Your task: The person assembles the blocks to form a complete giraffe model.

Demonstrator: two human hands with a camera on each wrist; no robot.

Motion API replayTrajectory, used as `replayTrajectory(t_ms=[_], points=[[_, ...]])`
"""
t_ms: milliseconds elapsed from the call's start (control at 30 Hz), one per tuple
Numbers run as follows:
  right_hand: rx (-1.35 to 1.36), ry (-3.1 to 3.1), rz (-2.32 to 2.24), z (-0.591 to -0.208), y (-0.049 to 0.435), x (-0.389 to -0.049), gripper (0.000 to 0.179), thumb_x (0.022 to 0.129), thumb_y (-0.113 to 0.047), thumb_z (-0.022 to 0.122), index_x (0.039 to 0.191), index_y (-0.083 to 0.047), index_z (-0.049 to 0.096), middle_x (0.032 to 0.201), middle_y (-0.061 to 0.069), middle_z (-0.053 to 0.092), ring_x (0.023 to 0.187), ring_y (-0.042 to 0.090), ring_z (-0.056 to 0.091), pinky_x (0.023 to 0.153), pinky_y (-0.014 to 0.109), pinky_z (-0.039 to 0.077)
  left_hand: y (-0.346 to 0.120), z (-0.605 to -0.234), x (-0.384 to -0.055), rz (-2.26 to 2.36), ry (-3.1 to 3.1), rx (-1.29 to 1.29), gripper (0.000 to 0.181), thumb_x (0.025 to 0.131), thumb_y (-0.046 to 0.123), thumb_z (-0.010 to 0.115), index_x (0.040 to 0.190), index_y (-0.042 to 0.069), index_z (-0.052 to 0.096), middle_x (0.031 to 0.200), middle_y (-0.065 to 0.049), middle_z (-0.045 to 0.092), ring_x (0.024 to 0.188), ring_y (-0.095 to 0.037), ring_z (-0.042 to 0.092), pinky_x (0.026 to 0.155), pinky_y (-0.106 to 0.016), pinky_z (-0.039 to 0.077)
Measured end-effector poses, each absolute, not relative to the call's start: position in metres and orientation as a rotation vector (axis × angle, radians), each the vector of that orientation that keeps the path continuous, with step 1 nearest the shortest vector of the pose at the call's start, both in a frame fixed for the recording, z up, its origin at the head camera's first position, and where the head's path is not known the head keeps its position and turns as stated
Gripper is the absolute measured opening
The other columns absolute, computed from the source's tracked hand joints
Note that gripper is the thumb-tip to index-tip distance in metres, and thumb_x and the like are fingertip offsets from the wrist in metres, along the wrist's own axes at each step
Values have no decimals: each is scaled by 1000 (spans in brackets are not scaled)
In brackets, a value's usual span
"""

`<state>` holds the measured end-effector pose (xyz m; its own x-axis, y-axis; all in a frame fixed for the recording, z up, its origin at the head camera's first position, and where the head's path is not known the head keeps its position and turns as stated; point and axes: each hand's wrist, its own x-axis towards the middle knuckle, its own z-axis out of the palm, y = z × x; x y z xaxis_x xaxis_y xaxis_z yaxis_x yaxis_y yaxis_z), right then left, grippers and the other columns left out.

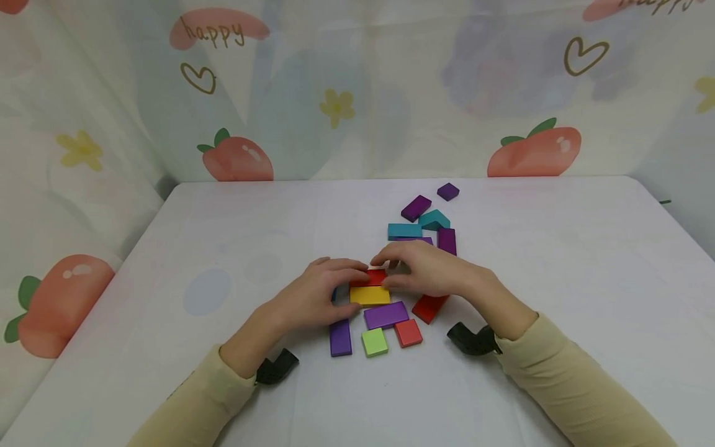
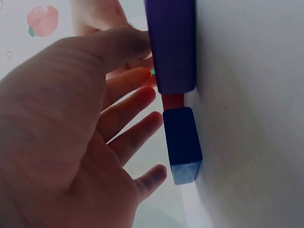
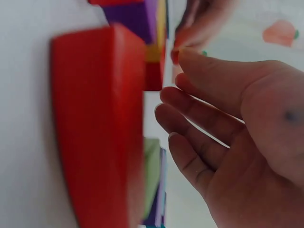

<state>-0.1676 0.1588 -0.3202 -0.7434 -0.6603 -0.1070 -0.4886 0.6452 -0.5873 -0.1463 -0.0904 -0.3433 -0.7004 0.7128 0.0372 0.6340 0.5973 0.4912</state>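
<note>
Beige sleeves point(image 1: 581, 379) run in from the lower corners of the frame, ending in two hands that face each other near the middle. Between them lie a yellow block point(image 1: 370, 297) and, just above it, a red block point(image 1: 377, 275), side by side, their long axes running left to right across the frame. Each hand is therefore at a short end of the pair: the left hand point(image 1: 318, 293) at the left end, its thumb by the yellow block's lower left corner, the right hand point(image 1: 427, 267) at the right end, a fingertip by the upper right corner. Neither looks clearly nearer.

Both hands have thumb and fingers apart, loosely bent, and clamp nothing visible; whether fingertips touch the blocks I cannot tell. Just below the yellow one, a purple block point(image 1: 386, 315) lies slightly tilted, its right end higher. In the left wrist view, a blue block point(image 2: 182, 137) sits beside the left fingertips. To the lower right of the pair, a slanted red piece point(image 1: 429, 308) lies under the right wrist.
</note>
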Motion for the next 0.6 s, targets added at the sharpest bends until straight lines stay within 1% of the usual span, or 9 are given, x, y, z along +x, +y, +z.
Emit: replayTrajectory(t_ms=[67, 133, 367, 467, 600], points=[[-895, 2587, -780, -317, 163, -170, 37, 96, -20, 71, 131, -8, 66, 123, 5, 66, 110, 22, 60, 93, 40, 54, -89, -343, -147, 695, 2656, 1149, 46, 91, 25, 76, 135, 14, 66, 142, -1, 57, 135, -18, 46, 118, -56, 22], [-874, 2614, -795, -315, 168, -172, 37, 96, -18, 71, 131, -6, 66, 123, 7, 67, 109, 24, 61, 93, 42, 54, -88, -343, -148, 666, 2656, 1154, 46, 91, 25, 76, 135, 14, 66, 141, -1, 58, 135, -18, 47, 118, -57, 22], [-814, 2691, -814, -308, 186, -177, 33, 95, -13, 72, 125, -2, 68, 118, 9, 68, 108, 26, 62, 94, 47, 53, -86, -341, -147, 606, 2652, 1131, 44, 93, 24, 75, 135, 14, 66, 140, 0, 59, 134, -18, 49, 119, -52, 22], [-781, 2701, -760, -308, 191, -177, 32, 94, -14, 74, 122, -2, 69, 115, 8, 67, 105, 25, 61, 92, 45, 54, -85, -341, -147, 599, 2652, 1115, 44, 93, 24, 74, 135, 15, 66, 141, 0, 59, 135, -17, 48, 119, -50, 23], [-715, 2697, -675, -308, 192, -177, 37, 91, -18, 77, 122, -2, 67, 109, 6, 66, 102, 24, 59, 89, 42, 55, -85, -341, -147, 617, 2650, 1094, 43, 93, 23, 74, 135, 15, 66, 141, 0, 59, 135, -17, 49, 120, -49, 23]])
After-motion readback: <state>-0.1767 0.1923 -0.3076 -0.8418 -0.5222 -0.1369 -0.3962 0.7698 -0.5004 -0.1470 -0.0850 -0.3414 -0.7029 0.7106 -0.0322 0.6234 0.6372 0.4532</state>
